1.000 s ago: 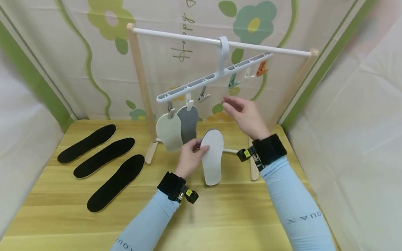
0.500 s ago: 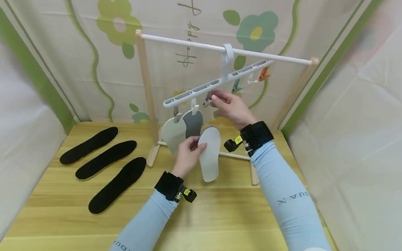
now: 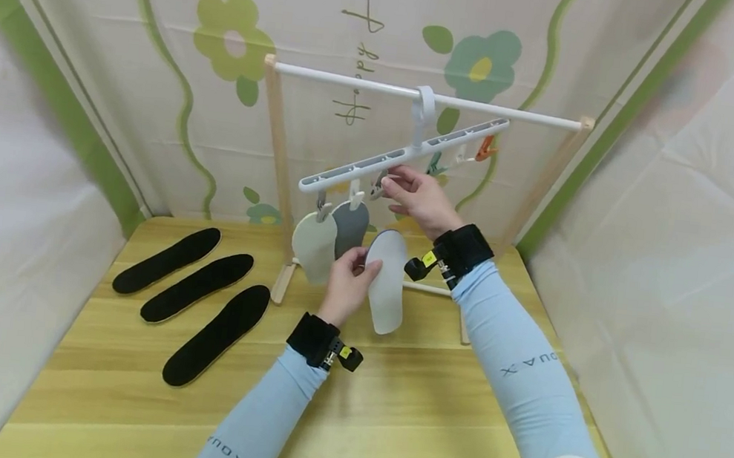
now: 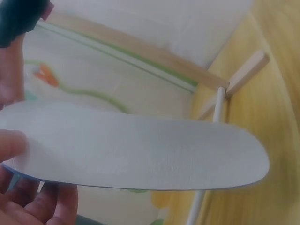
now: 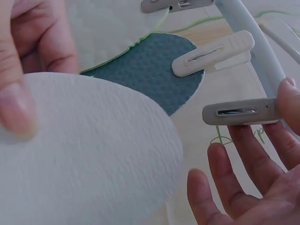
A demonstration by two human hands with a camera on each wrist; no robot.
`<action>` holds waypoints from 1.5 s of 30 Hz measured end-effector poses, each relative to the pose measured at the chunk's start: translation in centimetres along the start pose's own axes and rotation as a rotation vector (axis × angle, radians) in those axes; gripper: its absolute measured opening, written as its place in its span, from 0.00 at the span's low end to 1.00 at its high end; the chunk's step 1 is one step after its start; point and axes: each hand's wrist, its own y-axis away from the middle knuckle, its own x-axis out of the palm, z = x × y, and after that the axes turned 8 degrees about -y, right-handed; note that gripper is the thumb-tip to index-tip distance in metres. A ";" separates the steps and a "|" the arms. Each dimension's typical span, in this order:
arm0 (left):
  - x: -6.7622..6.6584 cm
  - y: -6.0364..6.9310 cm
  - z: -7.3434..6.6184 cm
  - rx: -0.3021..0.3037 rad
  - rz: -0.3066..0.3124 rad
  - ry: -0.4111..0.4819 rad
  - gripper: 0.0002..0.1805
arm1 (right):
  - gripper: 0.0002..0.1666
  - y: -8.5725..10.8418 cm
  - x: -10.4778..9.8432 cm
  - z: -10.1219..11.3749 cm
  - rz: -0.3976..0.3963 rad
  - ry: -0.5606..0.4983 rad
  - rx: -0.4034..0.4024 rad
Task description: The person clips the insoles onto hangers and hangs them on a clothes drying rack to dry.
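Between thumb and fingers, my left hand [image 3: 347, 287] pinches a whitish insole [image 3: 388, 283] by its edge, near the upper end; it hangs upright above the table. My right hand [image 3: 425, 199] pinches a grey clip [image 5: 241, 112] under the white hanger [image 3: 374, 164]. In the right wrist view the insole's rounded end is apart from that clip. Two other insoles hang to the left: a pale green one [image 3: 314, 246] from a grey clip [image 3: 323, 209], and a dark grey-blue one [image 5: 150, 70] from a white clip [image 5: 213, 54].
The hanger hooks over the white bar of a wooden stand [image 3: 276, 137]. Several black insoles [image 3: 216, 336] lie on the table [image 3: 88, 394] at left. Green, white and orange clips [image 3: 485, 149] hang at the hanger's right end. Curtains [image 3: 668, 305] enclose the table.
My right hand has moved left from beside the hanger and taken hold of the grey clip. The left hand still holds the whitish insole in nearly the same place.
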 end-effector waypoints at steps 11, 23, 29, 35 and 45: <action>-0.9 -1.4 0.0 0.006 -0.069 -0.016 0.15 | 0.23 -0.5 2.2 0.4 -0.079 0.147 -0.055; -2.4 -2.4 -0.8 0.006 -0.152 -0.050 0.16 | 0.21 -0.8 4.0 0.7 -0.148 0.184 -0.064; -3.0 -2.6 -1.2 -0.021 -0.162 -0.049 0.17 | 0.20 -1.0 4.7 0.7 -0.162 0.135 -0.067; -3.4 -2.7 -1.2 -0.038 -0.170 -0.043 0.18 | 0.21 -1.3 4.9 0.4 -0.174 0.084 -0.079; -3.4 -3.0 -1.3 -0.034 -0.180 -0.050 0.19 | 0.20 -1.3 5.1 0.3 -0.189 0.084 -0.101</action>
